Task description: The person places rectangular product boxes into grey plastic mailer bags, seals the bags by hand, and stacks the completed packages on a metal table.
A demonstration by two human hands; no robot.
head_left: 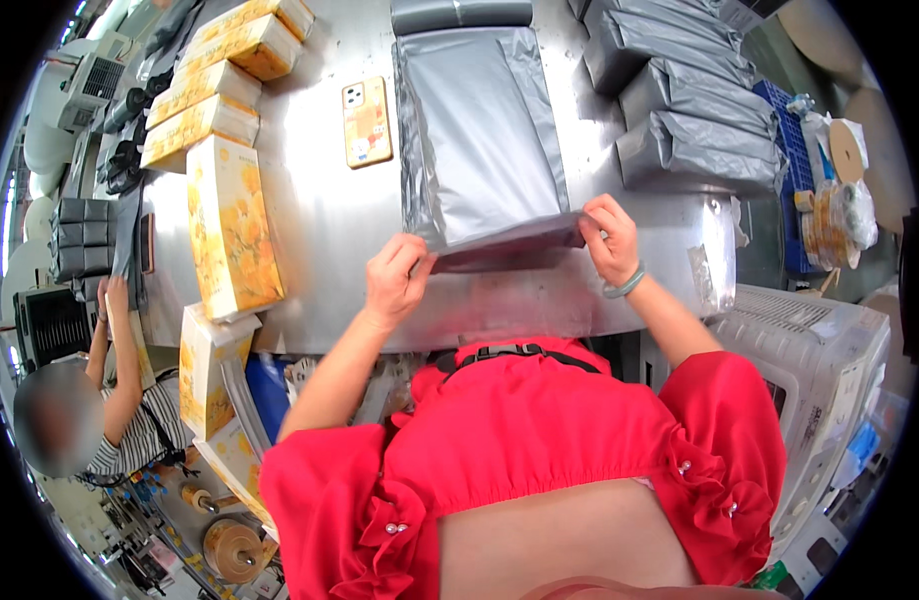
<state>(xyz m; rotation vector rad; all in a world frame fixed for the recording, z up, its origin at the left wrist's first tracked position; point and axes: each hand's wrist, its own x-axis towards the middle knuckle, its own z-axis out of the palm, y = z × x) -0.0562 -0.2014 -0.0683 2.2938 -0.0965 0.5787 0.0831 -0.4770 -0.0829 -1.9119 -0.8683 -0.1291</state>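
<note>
A grey plastic mailing bag [484,130] lies flat on the metal table in front of me, on what looks like a stack of such bags. Its near edge is lifted and spread, and a dark inside shows below the rim. At the left corner of that edge my left hand [397,280] pinches the plastic. My right hand [610,240] is closed on the right corner, a pale green bangle at its wrist. A phone in a patterned orange case [367,122] rests left of the bag.
Yellow-and-white flowered boxes [234,225] line the left side. Several filled grey parcels [694,150] lie at the right, beside a blue crate [791,170] with tape rolls. A white machine casing [799,350] stands at lower right. At far left a person in stripes [144,425] handles dark packages.
</note>
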